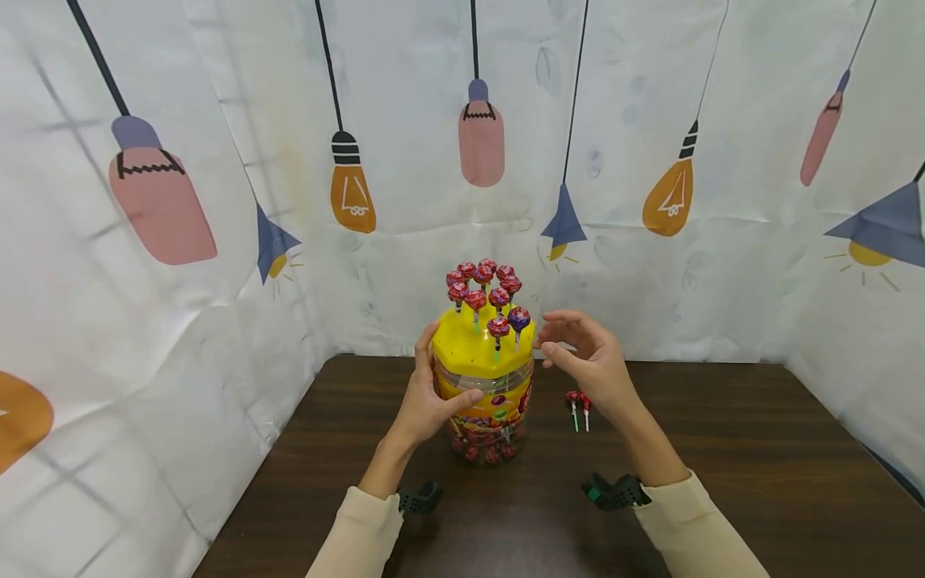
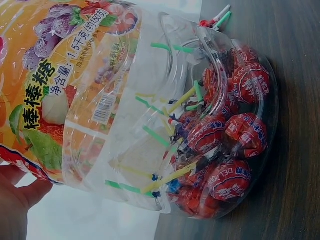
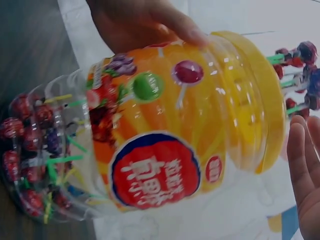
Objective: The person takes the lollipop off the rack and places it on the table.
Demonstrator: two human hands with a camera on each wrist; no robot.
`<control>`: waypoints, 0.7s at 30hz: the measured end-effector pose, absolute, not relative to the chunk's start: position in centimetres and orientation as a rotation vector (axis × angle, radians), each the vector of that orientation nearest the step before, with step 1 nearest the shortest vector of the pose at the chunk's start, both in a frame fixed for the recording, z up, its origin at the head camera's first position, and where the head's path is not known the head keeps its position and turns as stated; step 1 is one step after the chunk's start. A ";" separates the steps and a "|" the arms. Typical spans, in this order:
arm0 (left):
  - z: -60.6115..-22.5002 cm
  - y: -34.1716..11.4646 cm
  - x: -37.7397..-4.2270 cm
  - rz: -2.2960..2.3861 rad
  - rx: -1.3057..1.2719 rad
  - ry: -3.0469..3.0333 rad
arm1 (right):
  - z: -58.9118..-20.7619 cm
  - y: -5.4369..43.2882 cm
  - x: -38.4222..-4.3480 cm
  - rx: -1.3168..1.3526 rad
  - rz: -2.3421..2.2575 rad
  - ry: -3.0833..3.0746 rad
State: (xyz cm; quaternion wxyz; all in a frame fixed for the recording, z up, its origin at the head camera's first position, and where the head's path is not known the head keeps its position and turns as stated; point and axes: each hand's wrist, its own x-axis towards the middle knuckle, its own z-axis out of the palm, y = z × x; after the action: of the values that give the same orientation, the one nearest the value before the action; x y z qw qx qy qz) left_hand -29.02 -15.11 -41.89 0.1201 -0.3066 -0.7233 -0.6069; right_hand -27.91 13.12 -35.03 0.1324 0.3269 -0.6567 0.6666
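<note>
A clear plastic lollipop jar (image 1: 502,409) with an orange fruit label stands on the table under a yellow lid (image 1: 462,349). Several red-wrapped lollipops (image 1: 474,300) stick up from the lid by their sticks, with a purple one (image 1: 519,318) at its right edge. My left hand (image 1: 426,401) grips the jar's left side, thumb across the front. More wrapped lollipops (image 2: 230,180) lie at the bottom of the jar in the left wrist view. Beside the lid, my right hand (image 1: 588,357) hovers with loosely bent fingers, holding nothing; the right wrist view shows its fingers (image 3: 300,155) near the lollipop heads.
Two loose lollipops, one with a green stick (image 1: 575,416) and one with a white stick (image 1: 587,416), lie on the dark wooden table (image 1: 723,449) right of the jar. Behind the table hangs a white cloth (image 1: 433,209) printed with lamps.
</note>
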 end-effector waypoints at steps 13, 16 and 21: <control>-41.9 -15.1 -29.1 -1.733 -0.892 -2.107 | -32.8 11.7 -28.5 1.016 1.845 -2.006; -41.9 -15.1 -29.1 -1.737 -0.891 -2.106 | -32.7 11.7 -28.5 1.022 1.825 -2.021; -42.0 -15.2 -29.0 -1.749 -0.881 -2.112 | -32.6 11.5 -28.3 1.017 1.776 -2.056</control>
State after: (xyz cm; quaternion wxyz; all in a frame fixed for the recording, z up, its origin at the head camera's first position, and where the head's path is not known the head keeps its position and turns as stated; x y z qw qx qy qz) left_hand -29.01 -15.16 -41.98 0.1302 -0.3033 -0.7270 -0.6021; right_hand -28.33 11.49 -32.60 0.1200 0.3479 -0.7036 0.6079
